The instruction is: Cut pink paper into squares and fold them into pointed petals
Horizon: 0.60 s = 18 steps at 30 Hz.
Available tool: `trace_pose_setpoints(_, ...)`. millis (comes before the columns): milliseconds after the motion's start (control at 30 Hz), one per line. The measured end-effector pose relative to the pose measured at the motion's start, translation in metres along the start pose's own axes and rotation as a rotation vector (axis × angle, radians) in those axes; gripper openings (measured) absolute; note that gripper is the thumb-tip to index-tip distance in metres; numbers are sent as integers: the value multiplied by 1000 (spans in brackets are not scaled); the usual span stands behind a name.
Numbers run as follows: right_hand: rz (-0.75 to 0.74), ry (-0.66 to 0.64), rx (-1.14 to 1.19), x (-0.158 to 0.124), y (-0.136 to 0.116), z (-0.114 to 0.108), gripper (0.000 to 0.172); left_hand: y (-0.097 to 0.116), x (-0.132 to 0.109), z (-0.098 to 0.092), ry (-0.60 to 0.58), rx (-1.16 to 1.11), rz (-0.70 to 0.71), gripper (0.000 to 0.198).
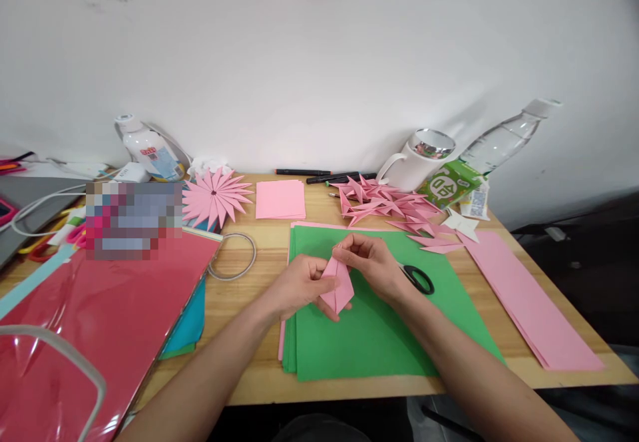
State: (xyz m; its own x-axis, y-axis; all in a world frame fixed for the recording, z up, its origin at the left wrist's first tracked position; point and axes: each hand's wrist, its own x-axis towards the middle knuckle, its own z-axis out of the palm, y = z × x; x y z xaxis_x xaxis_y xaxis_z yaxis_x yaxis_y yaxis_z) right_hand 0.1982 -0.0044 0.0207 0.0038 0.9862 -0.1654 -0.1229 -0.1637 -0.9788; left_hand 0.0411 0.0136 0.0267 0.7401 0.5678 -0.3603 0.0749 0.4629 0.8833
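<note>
A folded pink paper piece (338, 285) is held above a stack of green paper sheets (374, 335) on the wooden table. My left hand (299, 285) grips its lower left side with closed fingers. My right hand (372, 261) pinches its upper tip from the right. A pile of similar folded pink pieces (387, 206) lies behind, and a finished pink paper flower (215, 197) rests further left.
Black-handled scissors (418, 278) lie on the green sheets by my right wrist. Long pink strips (529, 302) lie at the right, a pink square stack (280, 199) at the back. A red bag (94, 315) fills the left. A white mug (417, 159), bottles and markers line the wall.
</note>
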Motion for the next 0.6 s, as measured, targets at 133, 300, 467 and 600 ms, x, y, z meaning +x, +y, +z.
trace_pose_setpoints(133, 9, -11, -19, -1, 2, 3, 36, 0, -1, -5, -61, 34, -26, 31)
trace_pose_setpoints(300, -35, -3, 12, -2, 5, 5, 39, 1, -3, -10, -189, 70, -34, 30)
trace_pose_setpoints(467, -96, 6, -48, -1, 6, 4, 34, 0, -2, -8, -86, 40, -2, 34)
trace_pose_setpoints(600, -92, -68, -137, 0, 5, 3, 35, -3, 0, -8, -1, 38, 62, 38)
